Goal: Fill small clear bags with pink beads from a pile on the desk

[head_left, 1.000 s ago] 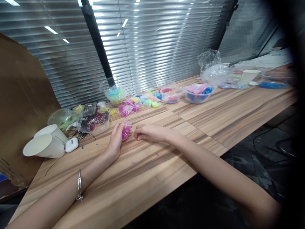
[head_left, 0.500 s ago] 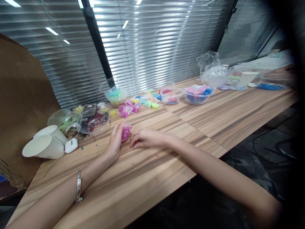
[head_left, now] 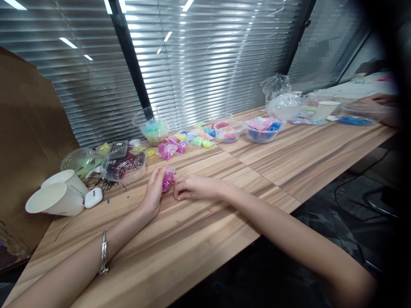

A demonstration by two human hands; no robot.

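My left hand (head_left: 154, 188) is closed on a small clear bag of magenta pieces (head_left: 168, 179), which stands up from the tabletop between thumb and fingers. Just right of the bag, my right hand (head_left: 191, 187) rests low over the wood with its fingers curled and pressed together. Whatever those fingertips hold, if anything, is hidden. Beyond both hands lie more magenta bags (head_left: 168, 149), beside small yellow bags (head_left: 208, 144) and other coloured ones.
Two paper cups (head_left: 54, 199) lie tipped at the left by a white case (head_left: 93, 197). A clear tub of wires (head_left: 123, 164) stands behind. Tubs with coloured pieces (head_left: 263, 132) line the blinds. At far right another person's hand (head_left: 379, 105) is by a tub.
The view has shifted slightly, so things on the table appear a little further left. Both hands keep nearly the same pose, the left still holding the bag. The other person's hand shows more.
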